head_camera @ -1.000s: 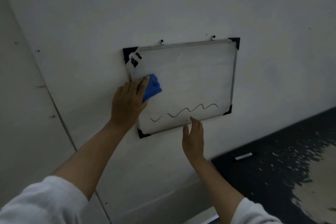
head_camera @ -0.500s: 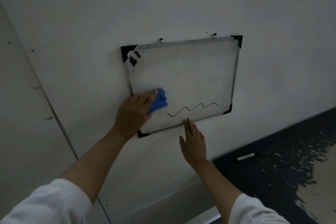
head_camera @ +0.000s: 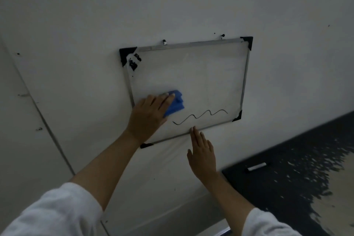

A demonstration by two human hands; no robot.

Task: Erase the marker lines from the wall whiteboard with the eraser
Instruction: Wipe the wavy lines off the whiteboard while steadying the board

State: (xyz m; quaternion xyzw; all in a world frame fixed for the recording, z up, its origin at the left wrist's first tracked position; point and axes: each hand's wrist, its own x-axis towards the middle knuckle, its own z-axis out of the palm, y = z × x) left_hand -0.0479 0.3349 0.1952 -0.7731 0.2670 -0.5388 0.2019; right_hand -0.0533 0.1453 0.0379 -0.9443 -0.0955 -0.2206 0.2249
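Note:
A small whiteboard (head_camera: pixel 191 74) with a metal frame and black corner caps hangs on the wall. One black wavy marker line (head_camera: pixel 200 116) runs along its lower part. My left hand (head_camera: pixel 148 115) presses a blue eraser (head_camera: pixel 175 104) flat against the board's lower left, just left of the line's start. My right hand (head_camera: pixel 201 151) lies flat on the wall below the board, its fingertips touching the bottom frame edge, holding nothing.
A dark surface (head_camera: pixel 287 188) with worn pale patches lies at the lower right, and a black-and-white marker (head_camera: pixel 256 167) rests on it near the wall. Black smudges (head_camera: pixel 134 62) sit in the board's top-left corner. A wall panel seam (head_camera: pixel 51 134) runs diagonally at the left.
My left hand slid the eraser down the board's left side and a little right; the short leftmost piece of the line is gone. My right hand dropped slightly below the frame.

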